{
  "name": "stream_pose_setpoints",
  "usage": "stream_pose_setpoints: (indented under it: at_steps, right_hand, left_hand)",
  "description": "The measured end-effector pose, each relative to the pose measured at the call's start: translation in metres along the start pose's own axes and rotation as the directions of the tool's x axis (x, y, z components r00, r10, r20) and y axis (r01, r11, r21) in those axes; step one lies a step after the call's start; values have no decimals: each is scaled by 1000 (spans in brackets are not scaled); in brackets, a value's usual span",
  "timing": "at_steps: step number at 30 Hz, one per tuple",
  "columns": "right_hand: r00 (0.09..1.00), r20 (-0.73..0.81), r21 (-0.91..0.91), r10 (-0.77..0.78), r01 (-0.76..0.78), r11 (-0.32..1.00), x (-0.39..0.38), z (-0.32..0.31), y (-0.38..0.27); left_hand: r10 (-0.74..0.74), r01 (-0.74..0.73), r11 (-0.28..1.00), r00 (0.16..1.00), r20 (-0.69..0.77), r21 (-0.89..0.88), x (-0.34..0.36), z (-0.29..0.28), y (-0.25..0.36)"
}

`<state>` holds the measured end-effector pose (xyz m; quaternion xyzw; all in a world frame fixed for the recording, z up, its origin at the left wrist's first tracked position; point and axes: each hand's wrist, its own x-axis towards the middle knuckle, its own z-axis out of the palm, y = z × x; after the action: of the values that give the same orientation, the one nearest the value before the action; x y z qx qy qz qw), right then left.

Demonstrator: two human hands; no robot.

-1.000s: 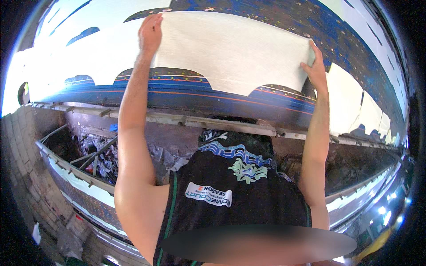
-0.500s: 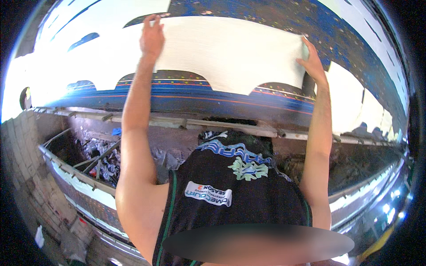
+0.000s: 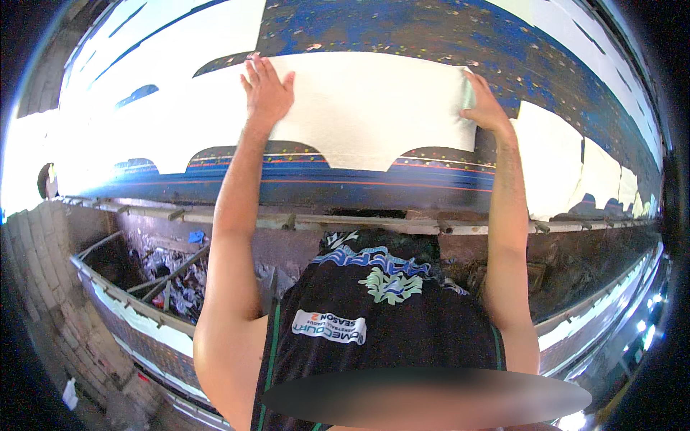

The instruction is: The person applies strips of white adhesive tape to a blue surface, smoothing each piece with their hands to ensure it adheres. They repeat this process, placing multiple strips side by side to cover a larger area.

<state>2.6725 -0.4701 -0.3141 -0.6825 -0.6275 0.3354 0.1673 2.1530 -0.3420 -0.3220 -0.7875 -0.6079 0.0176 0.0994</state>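
Observation:
A white piece of fabric (image 3: 374, 100) with curved cut-outs along its near edge lies over a long, blue-stained table (image 3: 345, 188). On its left part, close to the far edge, my left hand (image 3: 269, 93) rests flat with the fingers spread. My right hand (image 3: 490, 108) is at the right edge of the same fabric. Its fingers curl over the far right corner and the thumb lies lower on that edge, with a slightly lifted, shaded fold between them.
More white fabric pieces (image 3: 553, 158) lie along the table to the right, and others (image 3: 194, 43) at the far left. A metal rail (image 3: 402, 224) runs along the near edge. Below it at left, a framed bin (image 3: 169, 269) holds crumpled scraps. Another long table stands behind me.
The view has shifted, so the table appears lower. My left hand has opened out, its fingers more spread on the fabric. My right hand stays at the fabric's right edge.

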Motion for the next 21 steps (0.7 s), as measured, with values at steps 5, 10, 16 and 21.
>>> stream_pose_setpoints:
  at_steps: [5,10,16,21]
  right_hand:
    - [999,-40,55,14,-12,998,-1,-8,26]
    - [978,-195,96,-71,92,991,-9,4,58]
    - [932,-360,215,25,57,975,-65,40,51]
    - [941,-316,525,121,68,849,-143,26,59]
  left_hand:
    - [362,-368,921,930,-70,-131,-9,-16,192]
    - [637,-662,709,749,-184,-244,7,-24,347]
    - [720,-734,667,680,-140,-131,46,-20,399]
    - [757,-776,610,631,-172,-160,12,-34,427]
